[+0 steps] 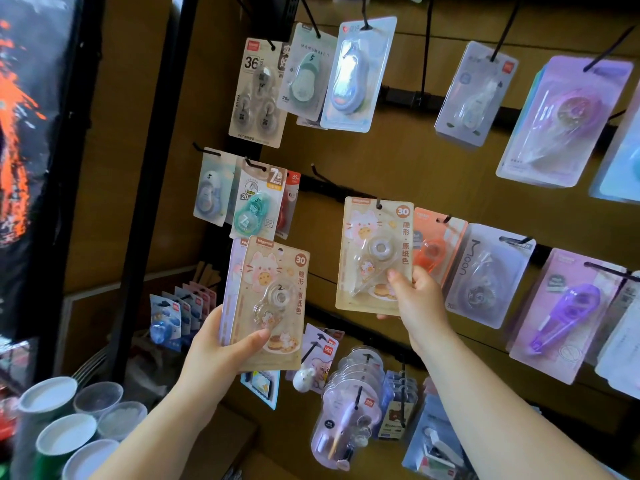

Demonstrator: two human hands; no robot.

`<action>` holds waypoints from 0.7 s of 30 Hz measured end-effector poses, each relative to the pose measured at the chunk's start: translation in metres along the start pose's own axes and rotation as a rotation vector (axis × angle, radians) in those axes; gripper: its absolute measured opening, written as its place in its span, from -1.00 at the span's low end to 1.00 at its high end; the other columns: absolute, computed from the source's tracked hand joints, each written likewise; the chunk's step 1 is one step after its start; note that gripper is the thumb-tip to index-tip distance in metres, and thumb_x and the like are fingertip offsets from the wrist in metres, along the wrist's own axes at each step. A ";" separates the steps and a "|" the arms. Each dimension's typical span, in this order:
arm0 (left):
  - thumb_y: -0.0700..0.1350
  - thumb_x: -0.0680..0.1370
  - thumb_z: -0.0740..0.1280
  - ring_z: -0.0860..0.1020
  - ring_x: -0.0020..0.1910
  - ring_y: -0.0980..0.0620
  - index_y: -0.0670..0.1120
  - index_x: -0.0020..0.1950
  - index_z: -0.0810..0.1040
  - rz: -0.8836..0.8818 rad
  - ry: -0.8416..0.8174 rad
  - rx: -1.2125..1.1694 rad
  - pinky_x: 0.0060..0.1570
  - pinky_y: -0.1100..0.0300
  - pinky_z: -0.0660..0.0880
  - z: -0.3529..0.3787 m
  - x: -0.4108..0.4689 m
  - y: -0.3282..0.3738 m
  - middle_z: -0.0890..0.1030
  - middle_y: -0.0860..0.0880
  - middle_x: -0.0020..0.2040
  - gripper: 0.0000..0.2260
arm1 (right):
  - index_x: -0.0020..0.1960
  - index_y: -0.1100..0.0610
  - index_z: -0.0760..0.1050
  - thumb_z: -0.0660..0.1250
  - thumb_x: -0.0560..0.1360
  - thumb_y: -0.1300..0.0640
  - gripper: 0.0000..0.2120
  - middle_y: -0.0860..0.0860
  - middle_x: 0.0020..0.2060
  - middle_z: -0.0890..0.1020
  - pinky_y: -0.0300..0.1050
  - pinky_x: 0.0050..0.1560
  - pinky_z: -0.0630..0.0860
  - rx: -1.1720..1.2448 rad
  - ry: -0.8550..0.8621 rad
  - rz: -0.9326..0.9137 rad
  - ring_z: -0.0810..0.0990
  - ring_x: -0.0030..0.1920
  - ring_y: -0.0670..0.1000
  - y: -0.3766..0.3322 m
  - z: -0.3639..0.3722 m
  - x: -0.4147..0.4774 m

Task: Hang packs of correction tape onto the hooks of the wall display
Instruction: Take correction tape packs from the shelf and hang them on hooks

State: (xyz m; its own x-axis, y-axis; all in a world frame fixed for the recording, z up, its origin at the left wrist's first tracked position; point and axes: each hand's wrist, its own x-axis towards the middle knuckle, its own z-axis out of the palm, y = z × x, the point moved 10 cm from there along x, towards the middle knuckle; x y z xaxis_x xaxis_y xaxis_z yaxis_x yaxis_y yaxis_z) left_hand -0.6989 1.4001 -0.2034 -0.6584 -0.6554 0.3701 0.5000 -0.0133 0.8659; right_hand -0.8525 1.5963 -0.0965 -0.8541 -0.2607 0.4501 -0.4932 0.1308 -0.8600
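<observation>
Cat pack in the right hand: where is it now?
Head view, centre: the right hand holds the cat pack by its lower corner at the middle row, just left of the orange pack.

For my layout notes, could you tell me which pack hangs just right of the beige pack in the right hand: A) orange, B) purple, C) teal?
A: the orange pack hangs directly beside the beige pack that the right hand pinches.
</observation>
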 end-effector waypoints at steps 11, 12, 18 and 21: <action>-0.23 0.43 0.36 0.57 -0.09 0.09 0.10 -0.01 0.43 -0.029 -0.001 0.023 -0.40 0.40 0.55 -0.008 0.002 -0.005 0.59 0.06 -0.07 -0.72 | 0.23 0.17 0.41 0.15 0.56 0.07 -0.70 0.07 -0.02 0.57 -0.20 -0.45 0.45 -0.073 0.127 0.163 0.57 -0.25 0.07 0.015 0.005 0.034; -0.23 0.43 0.36 0.57 -0.08 0.08 0.07 0.04 0.42 -0.036 -0.001 0.019 -0.39 0.39 0.56 -0.009 0.003 -0.005 0.59 0.05 -0.05 -0.71 | 0.25 0.20 0.38 0.15 0.56 0.07 -0.68 0.07 0.01 0.55 -0.20 -0.45 0.45 -0.067 0.127 0.180 0.59 -0.21 0.10 0.020 0.007 0.035; -0.23 0.43 0.36 0.60 -0.01 -0.03 0.10 0.00 0.45 -0.046 -0.026 -0.008 -0.16 0.14 0.55 -0.006 0.003 -0.004 0.61 -0.03 0.00 -0.73 | 0.19 0.31 0.39 0.17 0.56 0.07 -0.66 0.07 -0.16 0.54 -0.15 -0.28 0.53 -0.074 -0.065 0.267 0.55 -0.29 0.00 0.051 0.033 0.011; -0.24 0.43 0.37 0.60 -0.01 -0.05 0.11 -0.04 0.45 -0.060 -0.032 -0.035 -0.11 0.08 0.55 0.001 0.001 -0.005 0.62 -0.03 -0.01 -0.74 | 0.18 0.25 0.41 0.14 0.58 0.05 -0.69 0.08 -0.07 0.56 -0.21 -0.28 0.52 -0.123 -0.252 0.323 0.55 -0.21 -0.01 0.065 0.047 -0.015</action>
State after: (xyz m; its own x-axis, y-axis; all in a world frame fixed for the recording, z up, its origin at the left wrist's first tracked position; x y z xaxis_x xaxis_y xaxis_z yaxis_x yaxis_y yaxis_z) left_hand -0.7021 1.4003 -0.2071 -0.7051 -0.6279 0.3295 0.4785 -0.0784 0.8746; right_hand -0.8640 1.5634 -0.1708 -0.9082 -0.4114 0.0768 -0.2364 0.3530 -0.9053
